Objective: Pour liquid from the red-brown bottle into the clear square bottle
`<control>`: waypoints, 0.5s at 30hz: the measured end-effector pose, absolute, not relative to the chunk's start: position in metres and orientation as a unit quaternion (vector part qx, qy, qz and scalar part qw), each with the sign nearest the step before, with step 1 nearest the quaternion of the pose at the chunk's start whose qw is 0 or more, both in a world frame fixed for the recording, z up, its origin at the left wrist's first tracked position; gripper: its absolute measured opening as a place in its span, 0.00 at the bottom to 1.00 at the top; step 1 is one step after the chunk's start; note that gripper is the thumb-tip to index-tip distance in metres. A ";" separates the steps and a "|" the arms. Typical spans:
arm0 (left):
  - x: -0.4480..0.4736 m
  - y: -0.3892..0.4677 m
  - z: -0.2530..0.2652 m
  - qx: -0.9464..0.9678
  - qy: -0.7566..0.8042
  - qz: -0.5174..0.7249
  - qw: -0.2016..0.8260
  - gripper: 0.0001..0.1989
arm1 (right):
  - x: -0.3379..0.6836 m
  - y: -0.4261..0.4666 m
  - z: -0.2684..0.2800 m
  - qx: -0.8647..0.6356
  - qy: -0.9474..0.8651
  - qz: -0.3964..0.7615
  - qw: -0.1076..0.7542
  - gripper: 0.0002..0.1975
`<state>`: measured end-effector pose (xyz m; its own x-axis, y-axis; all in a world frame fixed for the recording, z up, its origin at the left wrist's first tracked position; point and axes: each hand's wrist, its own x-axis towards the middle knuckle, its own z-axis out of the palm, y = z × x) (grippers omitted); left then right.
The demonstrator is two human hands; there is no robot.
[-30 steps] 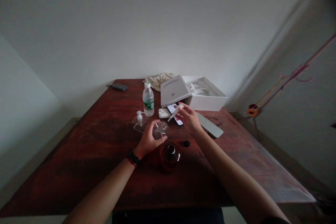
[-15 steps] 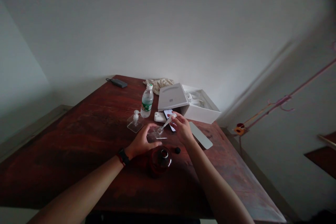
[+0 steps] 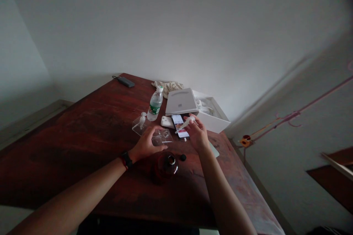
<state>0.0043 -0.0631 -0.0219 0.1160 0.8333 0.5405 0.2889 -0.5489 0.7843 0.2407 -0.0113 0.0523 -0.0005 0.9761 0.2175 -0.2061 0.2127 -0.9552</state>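
My left hand (image 3: 146,142) is curled around a clear plastic stand (image 3: 168,140), thumb along its near side and fingers at the far side. A round clear fitting sits on the stand's plate. In my right hand (image 3: 197,132) is a slim white tapered piece, like a dropper (image 3: 183,125), its tip pointing down left, apart from the stand. A small white bit (image 3: 185,140) lies below that hand. Just in front of my left hand stands a dark red round bottle (image 3: 164,169), its neck uncovered. Beside it lies a black cap (image 3: 182,157).
A second clear stand with a white piece (image 3: 142,120) stands left of a water bottle (image 3: 155,104). Behind my right hand lie a lit phone (image 3: 178,119), a white case (image 3: 167,121) and an opened white box (image 3: 217,123). A cloth (image 3: 171,87) and a dark device (image 3: 125,81) lie farther back.
My right hand has drawn the white tapered piece away from the clear fitting, turning the palm upward. The small white bit now shows near the phone. The view has shifted slightly.
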 end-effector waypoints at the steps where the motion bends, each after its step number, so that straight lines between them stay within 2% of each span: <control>1: 0.004 -0.062 -0.023 0.702 0.397 0.532 0.257 0.34 | 0.247 -0.012 0.054 -0.388 -0.508 0.490 0.593 0.27; 6: 0.004 -0.058 -0.031 0.710 0.379 0.523 0.280 0.34 | 0.291 -0.034 0.056 -0.449 -0.569 0.456 0.517 0.26; 11: 0.005 -0.058 -0.032 0.704 0.387 0.519 0.293 0.35 | 0.330 -0.057 0.057 -0.531 -0.673 0.397 0.329 0.22; 15: 0.006 -0.058 -0.032 0.692 0.391 0.522 0.310 0.33 | 0.337 -0.059 0.046 -0.580 -0.729 0.281 0.232 0.15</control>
<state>0.0063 -0.0575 -0.0316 0.1496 0.8647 0.4795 0.2183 -0.5019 0.8369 0.3374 -0.0590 0.0463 -0.2202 0.9754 0.0116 0.7148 0.1694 -0.6785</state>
